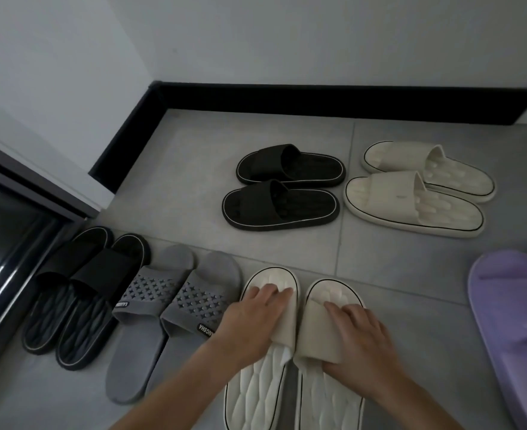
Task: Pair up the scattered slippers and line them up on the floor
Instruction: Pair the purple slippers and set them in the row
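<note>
The left cream slipper (256,394) is gripped by its strap in the left hand (253,321), the right cream slipper (330,401) likewise in the right hand (361,342).

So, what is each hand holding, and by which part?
Each hand grips a cream slipper by its strap: left hand the left slipper, right hand the right slipper.

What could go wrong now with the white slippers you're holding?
The left hand and right hand hold the near cream rubber slippers by their straps. Sliding them left could bump the grey perforated slipper beside them out of line. The fluffy purple slipper lies close on the right, so the row may run into it.
</note>
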`<act>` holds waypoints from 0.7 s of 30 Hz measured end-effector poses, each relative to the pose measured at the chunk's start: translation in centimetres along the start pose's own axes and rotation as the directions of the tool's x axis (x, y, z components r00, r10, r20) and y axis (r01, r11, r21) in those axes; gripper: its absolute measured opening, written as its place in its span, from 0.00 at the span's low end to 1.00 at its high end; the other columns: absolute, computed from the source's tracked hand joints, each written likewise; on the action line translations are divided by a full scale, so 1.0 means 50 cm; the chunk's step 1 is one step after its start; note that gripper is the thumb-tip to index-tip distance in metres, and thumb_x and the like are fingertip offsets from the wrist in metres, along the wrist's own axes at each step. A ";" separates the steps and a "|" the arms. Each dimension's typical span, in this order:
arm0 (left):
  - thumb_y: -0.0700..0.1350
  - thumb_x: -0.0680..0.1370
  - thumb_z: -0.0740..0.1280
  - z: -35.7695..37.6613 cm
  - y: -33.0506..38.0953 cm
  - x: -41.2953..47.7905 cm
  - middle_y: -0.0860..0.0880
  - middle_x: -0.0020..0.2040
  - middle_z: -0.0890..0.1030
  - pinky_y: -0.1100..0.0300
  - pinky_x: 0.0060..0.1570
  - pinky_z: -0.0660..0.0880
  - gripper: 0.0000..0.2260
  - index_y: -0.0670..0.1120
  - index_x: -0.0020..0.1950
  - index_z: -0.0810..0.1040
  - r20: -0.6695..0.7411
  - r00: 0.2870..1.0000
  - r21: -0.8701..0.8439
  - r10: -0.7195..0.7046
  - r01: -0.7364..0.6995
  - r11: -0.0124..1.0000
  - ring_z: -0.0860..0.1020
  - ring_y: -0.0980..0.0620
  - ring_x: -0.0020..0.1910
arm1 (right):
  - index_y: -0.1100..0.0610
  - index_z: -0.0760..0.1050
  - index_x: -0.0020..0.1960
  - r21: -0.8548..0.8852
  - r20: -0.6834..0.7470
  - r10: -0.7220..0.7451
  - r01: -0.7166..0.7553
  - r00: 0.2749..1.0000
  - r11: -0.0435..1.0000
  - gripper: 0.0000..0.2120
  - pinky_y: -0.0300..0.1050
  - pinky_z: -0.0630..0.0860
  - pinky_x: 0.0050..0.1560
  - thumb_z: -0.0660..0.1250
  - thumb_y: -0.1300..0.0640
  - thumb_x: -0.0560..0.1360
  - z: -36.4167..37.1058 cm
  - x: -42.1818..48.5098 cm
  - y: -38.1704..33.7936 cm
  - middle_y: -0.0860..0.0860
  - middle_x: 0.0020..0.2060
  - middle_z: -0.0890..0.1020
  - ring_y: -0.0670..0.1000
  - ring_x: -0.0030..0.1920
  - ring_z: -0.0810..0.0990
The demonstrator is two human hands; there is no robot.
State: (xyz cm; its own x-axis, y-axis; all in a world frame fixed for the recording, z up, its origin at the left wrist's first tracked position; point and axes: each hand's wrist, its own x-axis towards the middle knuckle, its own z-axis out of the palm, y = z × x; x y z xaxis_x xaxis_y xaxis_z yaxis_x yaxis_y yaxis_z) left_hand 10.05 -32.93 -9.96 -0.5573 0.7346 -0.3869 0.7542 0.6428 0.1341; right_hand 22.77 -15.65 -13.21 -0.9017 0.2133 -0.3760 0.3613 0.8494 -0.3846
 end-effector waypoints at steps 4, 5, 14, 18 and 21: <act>0.37 0.69 0.63 0.001 -0.006 -0.001 0.52 0.67 0.62 0.52 0.46 0.79 0.37 0.54 0.74 0.51 0.006 1.000 0.002 0.019 -0.019 1.000 0.66 0.48 0.62 | 0.45 0.57 0.73 0.014 -0.013 -0.006 0.007 1.000 1.000 0.45 0.49 0.64 0.65 0.59 0.34 0.57 0.006 -0.004 -0.009 0.48 0.61 0.67 0.53 0.65 0.66; 0.37 0.69 0.63 0.003 -0.007 -0.002 0.52 0.67 0.62 0.52 0.45 0.78 0.37 0.54 0.74 0.51 0.009 1.000 0.004 0.023 -0.023 1.000 0.66 0.48 0.61 | 0.45 0.58 0.73 0.023 -0.019 0.000 0.001 1.000 1.000 0.45 0.49 0.64 0.65 0.60 0.34 0.57 0.008 -0.004 -0.011 0.48 0.61 0.68 0.53 0.64 0.67; 0.38 0.70 0.62 0.002 -0.013 0.000 0.54 0.69 0.60 0.54 0.47 0.78 0.37 0.55 0.74 0.51 0.008 1.000 -0.002 0.012 -0.011 1.000 0.65 0.49 0.63 | 0.46 0.57 0.72 0.018 -0.072 0.071 -0.070 0.995 0.997 0.50 0.49 0.62 0.64 0.50 0.25 0.53 0.015 -0.001 -0.029 0.48 0.61 0.67 0.53 0.65 0.65; 0.38 0.70 0.62 -0.005 -0.013 -0.001 0.54 0.69 0.60 0.53 0.48 0.78 0.37 0.55 0.75 0.50 0.027 0.999 0.033 0.022 -0.023 0.999 0.65 0.49 0.63 | 0.45 0.55 0.72 -0.007 -0.059 0.051 -0.052 0.997 0.999 0.49 0.49 0.61 0.66 0.53 0.26 0.55 0.020 0.001 -0.028 0.48 0.62 0.66 0.53 0.66 0.65; 0.41 0.71 0.65 -0.019 0.002 -0.003 0.52 0.71 0.58 0.52 0.52 0.77 0.38 0.55 0.75 0.48 0.071 0.997 0.074 -0.009 0.004 0.997 0.64 0.48 0.65 | 0.46 0.52 0.73 -0.006 -0.028 0.020 -0.020 0.999 1.000 0.50 0.49 0.57 0.68 0.50 0.25 0.55 0.012 -0.004 -0.025 0.49 0.66 0.62 0.54 0.69 0.60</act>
State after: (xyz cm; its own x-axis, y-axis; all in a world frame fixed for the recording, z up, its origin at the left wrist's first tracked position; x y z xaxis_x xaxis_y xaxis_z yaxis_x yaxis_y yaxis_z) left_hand 9.89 -32.75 -9.00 -0.5383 0.7112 -0.4521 0.7754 0.6281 0.0648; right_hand 22.61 -17.04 -13.15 -0.9006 0.2440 -0.3596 0.3781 0.8479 -0.3716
